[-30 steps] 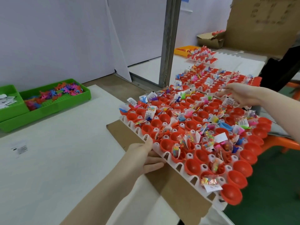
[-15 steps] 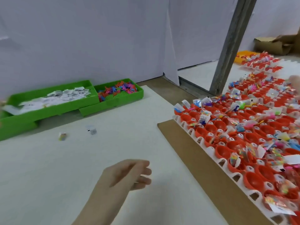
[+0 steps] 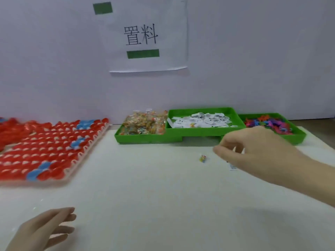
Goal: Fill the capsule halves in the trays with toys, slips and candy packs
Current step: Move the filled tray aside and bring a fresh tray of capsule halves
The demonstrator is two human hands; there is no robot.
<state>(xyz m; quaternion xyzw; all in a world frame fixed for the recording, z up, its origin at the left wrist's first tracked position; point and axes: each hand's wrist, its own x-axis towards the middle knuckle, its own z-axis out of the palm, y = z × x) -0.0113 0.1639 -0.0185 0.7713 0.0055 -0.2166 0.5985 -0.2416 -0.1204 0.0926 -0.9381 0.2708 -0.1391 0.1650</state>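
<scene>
From the head camera, three green bins stand in a row at the back of the white worktop (image 3: 163,205), against the pale wall. The left bin (image 3: 145,138) is heaped with clear candy packs (image 3: 145,123) in orange and yellow. The middle bin (image 3: 204,130) sits a step higher, overlaps the left bin's edge and holds a loose pile of white printed slips (image 3: 201,120). The right bin (image 3: 299,137) carries a tangle of small plastic toys (image 3: 268,122) in pink, purple, blue and orange; the right hand partly covers its near side.

At the far left lies a white tray (image 3: 85,151) packed row upon row with red capsule halves (image 3: 39,151), a few blue ones (image 3: 78,144) scattered among them. They are blurred, so what is in them cannot be told.

One small candy pack (image 3: 202,158) lies alone on the worktop in front of the bins, just left of the right hand (image 3: 253,149). That hand hovers over the worktop with its fingers curled downward; its grip holds nothing that can be seen. A small white slip (image 3: 233,166) shows at its lower edge.

The left hand (image 3: 45,229) hangs low at the near left, its grip released, fingers relaxed and apart.

A white paper sign (image 3: 146,37) with two printed characters and green bars hangs on the wall above the bins.
</scene>
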